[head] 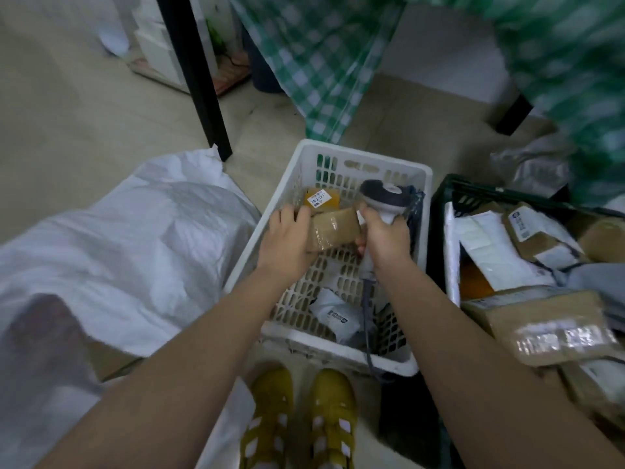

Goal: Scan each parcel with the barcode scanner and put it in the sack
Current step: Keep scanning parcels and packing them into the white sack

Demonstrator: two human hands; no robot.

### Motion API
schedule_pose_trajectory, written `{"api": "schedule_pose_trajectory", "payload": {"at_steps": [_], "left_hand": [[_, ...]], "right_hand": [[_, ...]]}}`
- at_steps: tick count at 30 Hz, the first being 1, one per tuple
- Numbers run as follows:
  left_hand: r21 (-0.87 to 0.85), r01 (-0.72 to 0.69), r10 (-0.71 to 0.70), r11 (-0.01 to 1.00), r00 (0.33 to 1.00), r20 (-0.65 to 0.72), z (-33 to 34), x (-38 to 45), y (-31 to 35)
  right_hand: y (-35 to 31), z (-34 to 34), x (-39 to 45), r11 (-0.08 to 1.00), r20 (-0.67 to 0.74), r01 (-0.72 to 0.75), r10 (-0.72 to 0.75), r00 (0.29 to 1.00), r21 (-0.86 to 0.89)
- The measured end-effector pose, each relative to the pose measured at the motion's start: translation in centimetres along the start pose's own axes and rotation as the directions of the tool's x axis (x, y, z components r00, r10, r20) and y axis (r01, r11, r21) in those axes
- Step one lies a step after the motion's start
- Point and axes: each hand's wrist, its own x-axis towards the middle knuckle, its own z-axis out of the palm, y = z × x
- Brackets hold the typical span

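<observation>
The left hand [287, 236] grasps a small brown taped parcel [334, 228] by its left end, fingers curled over the top edge, holding it above the white slatted basket [351, 157]. Just to the right of that grip, the right hand [385, 236] is clenched round the handle of the barcode scanner [384, 198], whose grey head rises above the fist and sits at the parcel's right end; its cord [367, 319] drops below the fist into the basket. Just beyond the held parcel lies an orange box [323, 199] with a white label, and below the hands a white mailer [334, 314] rests on the basket floor. Left of the gripping hand spreads the white woven sack [135, 252]. Right of the scanner hand stands a dark crate [473, 192] heaped with more parcels [541, 323]. Nearest the person, under both forearms, are yellow shoes [301, 418].
</observation>
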Motion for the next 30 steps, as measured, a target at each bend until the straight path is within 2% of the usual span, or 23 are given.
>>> {"api": "schedule_pose_trajectory", "payload": {"at_steps": [4, 7, 12, 14, 16, 17, 19, 20, 22, 24, 26, 28, 30], "left_hand": [[-0.041, -0.056, 0.053, 0.998, 0.995, -0.091, -6.6, -6.6, 1.8], [-0.009, -0.081, 0.080, 0.997, 0.990, -0.117, -10.6, -10.5, 2.3], [-0.033, -0.186, 0.174, 0.982, 0.959, -0.224, -13.8, -15.2, 2.7], [-0.134, -0.196, 0.171, 0.972, 0.970, -0.175, -13.8, -16.1, 2.6], [-0.356, -0.117, 0.088, 0.927, 0.991, -0.097, -13.5, -16.6, 2.4], [-0.511, -0.044, 0.009, 0.858, 0.997, -0.071, -13.3, -16.9, 2.6], [-0.765, 0.119, -0.208, 0.633, 0.978, -0.020, -13.1, -16.8, 3.1], [-0.825, 0.177, -0.300, 0.537, 0.954, 0.010, -13.1, -16.4, 3.3], [-0.884, 0.296, -0.389, 0.361, 0.910, 0.145, -12.8, -15.6, 3.3], [-0.893, 0.430, -0.395, 0.134, 0.849, 0.350, -12.2, -14.6, 2.8], [-0.849, 0.527, -0.327, -0.034, 0.797, 0.508, -11.7, -14.1, 2.1], [-0.815, 0.567, -0.235, -0.116, 0.782, 0.578, -11.4, -13.7, 1.5], [-0.823, 0.555, -0.177, -0.117, 0.804, 0.567, -11.5, -13.3, 1.1]], "right_hand": [[-2.3, -1.3, -8.9, 1.000, 0.043, 0.009, -0.010, 0.999, 0.030], [-3.3, -2.4, -14.1, 0.994, 0.088, -0.024, 0.015, 0.996, 0.102], [-4.1, -4.1, -19.3, 0.985, 0.118, 0.046, -0.066, 0.991, 0.165], [-3.5, -4.7, -19.9, 0.984, 0.114, 0.097, -0.115, 0.987, 0.152], [-2.8, -5.0, -20.1, 0.981, 0.097, 0.107, -0.123, 0.988, 0.160], [-2.4, -5.2, -20.0, 0.980, 0.087, 0.102, -0.118, 0.989, 0.169], [-1.6, -5.5, -19.7, 0.979, 0.076, 0.081, -0.096, 0.992, 0.185], [-1.0, -5.6, -19.2, 0.980, 0.072, 0.069, -0.083, 0.994, 0.189], [-0.3, -5.8, -18.3, 0.981, 0.082, 0.063, -0.079, 0.993, 0.183], [-0.3, -5.9, -17.3, 0.986, 0.123, 0.083, -0.101, 0.987, 0.145], [-0.3, -6.0, -16.4, 0.989, 0.162, 0.117, -0.131, 0.978, 0.092], [-0.1, -6.1, -15.7, 0.989, 0.185, 0.134, -0.144, 0.972, 0.064], [0.4, -6.3, -15.0, 0.987, 0.223, 0.154, -0.159, 0.962, 0.038]]}}
